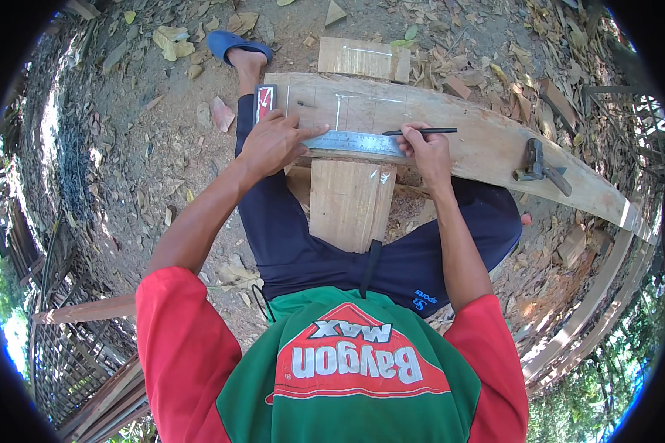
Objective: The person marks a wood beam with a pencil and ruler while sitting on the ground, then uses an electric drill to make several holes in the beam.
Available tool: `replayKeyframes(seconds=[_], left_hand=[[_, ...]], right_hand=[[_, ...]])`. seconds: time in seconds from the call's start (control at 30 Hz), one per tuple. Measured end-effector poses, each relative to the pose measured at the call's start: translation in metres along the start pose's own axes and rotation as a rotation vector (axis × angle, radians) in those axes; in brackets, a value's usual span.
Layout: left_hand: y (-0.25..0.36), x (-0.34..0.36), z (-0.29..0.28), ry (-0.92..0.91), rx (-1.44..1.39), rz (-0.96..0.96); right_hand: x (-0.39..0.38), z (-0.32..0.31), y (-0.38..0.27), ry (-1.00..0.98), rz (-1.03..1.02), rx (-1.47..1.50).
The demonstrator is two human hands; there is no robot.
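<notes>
My left hand [273, 142] presses a try square against the left end of a long wooden plank [465, 125], its index finger stretched along the tool. The square's dark handle [265, 103], with a red and white face, sits at the plank's end, and its metal ruled blade [358, 142] runs lengthwise near the close edge. Pinched in my right hand [427, 148] is a slim black pen [443, 131], its tip just above the blade's right end. White lines and fainter ones mark the wood beyond the blade.
A metal-headed hand tool [537, 168] rests farther right on the plank. Under the plank, a squared timber [351, 203] runs between my legs, its far end [363, 59] showing beyond. Offcuts [558, 103] and dry leaves litter the dirt. Long boards [580, 317] lie at right.
</notes>
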State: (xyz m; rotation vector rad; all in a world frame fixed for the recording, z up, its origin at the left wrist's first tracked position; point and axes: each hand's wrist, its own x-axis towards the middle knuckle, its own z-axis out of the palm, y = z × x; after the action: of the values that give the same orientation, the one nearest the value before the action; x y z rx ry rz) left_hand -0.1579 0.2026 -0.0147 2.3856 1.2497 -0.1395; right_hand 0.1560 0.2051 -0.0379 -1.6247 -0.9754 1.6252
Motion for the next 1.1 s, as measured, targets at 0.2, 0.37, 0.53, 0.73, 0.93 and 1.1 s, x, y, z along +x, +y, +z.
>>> replayKeyframes(seconds=[0.2,0.37,0.53,0.73,0.93,1.1], left_hand=[[0.001,0.0,-0.002,0.017,-0.012,0.01],[0.0,0.0,-0.002,0.017,0.003,0.025],[0.004,0.0,-0.009,-0.007,-0.003,0.005],[0.001,0.0,-0.004,0.018,-0.026,0.003],[0.0,-0.001,-0.001,0.03,-0.023,0.013],[-0.001,-0.002,-0.005,-0.007,-0.018,0.005]], right_hand=[[0.003,0.007,0.013,0.0,-0.099,-0.026],[0.002,0.006,0.013,-0.002,-0.106,-0.031],[0.003,0.006,0.016,0.008,-0.106,-0.014],[0.004,0.006,0.017,0.006,-0.109,-0.018],[0.002,0.006,0.017,0.017,-0.105,0.008],[0.002,0.005,0.018,0.013,-0.119,-0.001]])
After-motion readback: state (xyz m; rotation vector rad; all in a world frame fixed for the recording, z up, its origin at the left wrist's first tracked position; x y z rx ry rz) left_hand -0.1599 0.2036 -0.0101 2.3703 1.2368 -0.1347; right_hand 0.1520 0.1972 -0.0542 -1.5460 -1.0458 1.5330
